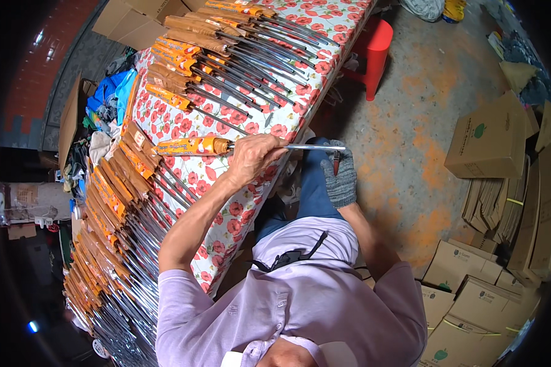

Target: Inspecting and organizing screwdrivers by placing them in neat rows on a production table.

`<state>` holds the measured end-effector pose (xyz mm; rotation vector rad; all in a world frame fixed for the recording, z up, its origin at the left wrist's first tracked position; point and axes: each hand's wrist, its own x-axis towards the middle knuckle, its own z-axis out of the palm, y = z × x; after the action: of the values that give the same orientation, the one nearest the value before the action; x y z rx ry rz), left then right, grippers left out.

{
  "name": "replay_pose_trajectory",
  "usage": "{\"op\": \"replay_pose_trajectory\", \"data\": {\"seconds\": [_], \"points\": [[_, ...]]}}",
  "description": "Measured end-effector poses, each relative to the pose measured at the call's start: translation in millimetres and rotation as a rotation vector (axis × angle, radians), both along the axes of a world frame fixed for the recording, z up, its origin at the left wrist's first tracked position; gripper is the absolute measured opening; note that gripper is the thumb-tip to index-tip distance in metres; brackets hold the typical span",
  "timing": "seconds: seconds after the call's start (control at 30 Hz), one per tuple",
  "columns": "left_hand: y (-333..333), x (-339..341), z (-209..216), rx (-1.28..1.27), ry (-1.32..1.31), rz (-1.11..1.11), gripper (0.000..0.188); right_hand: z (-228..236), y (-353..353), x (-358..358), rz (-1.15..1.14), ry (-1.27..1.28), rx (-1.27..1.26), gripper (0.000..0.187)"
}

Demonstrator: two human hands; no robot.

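My bare left hand (pixel 255 158) is closed around a metal rod (pixel 309 147) over the edge of the table. The rod's left end sits in an orange printed sleeve (pixel 190 146), which rests over the tabletop. On my right hand (pixel 343 183) is a grey knitted glove, and its fingers are closed on a small tool with a dark red handle (pixel 337 166). That hand is at the rod's bare right tip, above my knee; whether it touches the tip is unclear, and the tool's working end is too small to make out.
Sleeved rods (pixel 232 49) lie in rows on the flowered tablecloth (pixel 239 211), with a large pile (pixel 113 244) at the left. A red plastic stool (pixel 376 55) stands beyond the table. Cardboard boxes (pixel 487 137) and flattened cartons (pixel 465 275) fill the right side.
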<state>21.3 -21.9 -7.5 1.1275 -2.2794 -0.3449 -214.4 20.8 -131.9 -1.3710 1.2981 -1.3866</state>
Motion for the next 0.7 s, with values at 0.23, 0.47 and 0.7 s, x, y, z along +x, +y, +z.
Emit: {"op": "replay_pose_trajectory", "data": {"seconds": [0.23, 0.47, 0.7], "points": [[1.4, 0.0, 2.0, 0.012, -0.019, 0.019, 0.018, 18.9, 0.6, 1.4, 0.004, -0.002, 0.003, 0.054], [-0.8, -2.2, 1.6, 0.020, -0.006, 0.029, 0.018, 8.6, -4.4, -0.9, 0.035, 0.005, -0.032, 0.059], [-1.4, -2.2, -1.3, 0.020, -0.027, 0.043, 0.018, -2.7, -7.5, -3.8, 0.074, -0.017, -0.012, 0.062]]}}
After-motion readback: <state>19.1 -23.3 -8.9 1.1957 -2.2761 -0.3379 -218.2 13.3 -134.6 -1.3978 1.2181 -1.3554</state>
